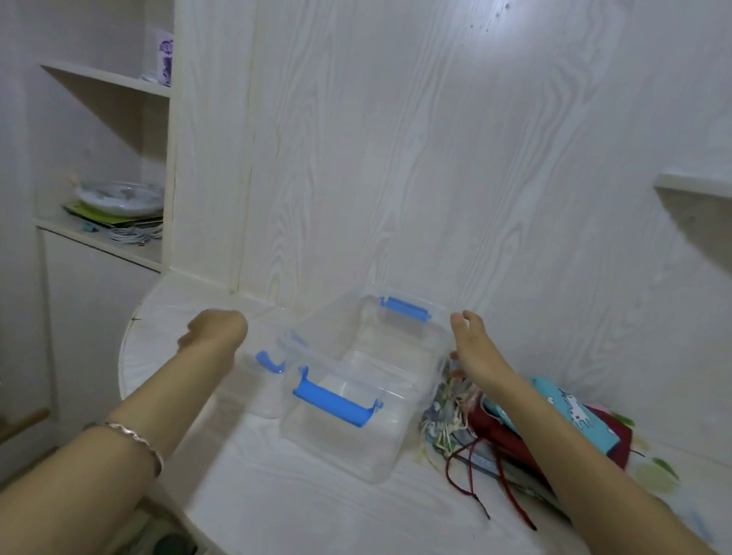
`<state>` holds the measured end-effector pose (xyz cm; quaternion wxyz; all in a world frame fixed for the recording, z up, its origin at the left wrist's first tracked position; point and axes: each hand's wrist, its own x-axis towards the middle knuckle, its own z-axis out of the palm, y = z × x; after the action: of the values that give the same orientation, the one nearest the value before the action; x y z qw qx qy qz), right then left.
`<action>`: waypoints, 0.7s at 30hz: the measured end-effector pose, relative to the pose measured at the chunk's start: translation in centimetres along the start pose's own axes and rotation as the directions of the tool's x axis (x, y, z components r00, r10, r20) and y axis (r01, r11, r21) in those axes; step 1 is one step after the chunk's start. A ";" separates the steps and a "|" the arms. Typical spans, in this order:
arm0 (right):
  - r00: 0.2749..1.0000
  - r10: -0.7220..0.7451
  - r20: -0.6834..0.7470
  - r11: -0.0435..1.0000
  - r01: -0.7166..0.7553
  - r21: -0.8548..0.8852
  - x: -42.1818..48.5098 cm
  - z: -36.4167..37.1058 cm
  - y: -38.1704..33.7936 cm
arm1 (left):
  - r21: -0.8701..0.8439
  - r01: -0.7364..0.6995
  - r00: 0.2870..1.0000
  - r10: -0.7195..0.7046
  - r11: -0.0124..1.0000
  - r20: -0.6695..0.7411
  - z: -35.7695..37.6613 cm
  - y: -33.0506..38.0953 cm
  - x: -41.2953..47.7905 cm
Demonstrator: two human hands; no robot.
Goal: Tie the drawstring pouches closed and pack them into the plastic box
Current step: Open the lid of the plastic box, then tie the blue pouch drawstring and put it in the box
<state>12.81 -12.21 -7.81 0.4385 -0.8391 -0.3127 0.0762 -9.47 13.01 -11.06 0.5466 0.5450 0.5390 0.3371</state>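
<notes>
We see clear plastic box (pixel 357 412) on table (pixel 329 526), drawstring pouches (pixel 600 433) piled just right. Right hand (pixel 472 345) loose-fingered, empty, by box rim; left hand (pixel 214 331) blurred, we cannot tell grip.

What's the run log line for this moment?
plastic box: open, empty | pouches: piled right of box | left hand: blurred, grip unclear | right hand: open, by box rim

Probably a home room: white wood-grain built-in shelves (pixel 105 77), a bowl (pixel 120 198), a rounded tabletop (pixel 329 526).
</notes>
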 end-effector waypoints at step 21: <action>0.997 0.063 -0.044 0.957 -0.073 -0.281 -5.4 -8.2 10.0 | 0.271 -0.842 0.471 0.392 0.466 0.790 25.1 -0.4 -22.1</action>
<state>16.41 -25.24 -11.52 0.3167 -0.9045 -0.2838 0.0311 10.26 -13.99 -10.97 0.2951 0.9375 0.1432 0.1162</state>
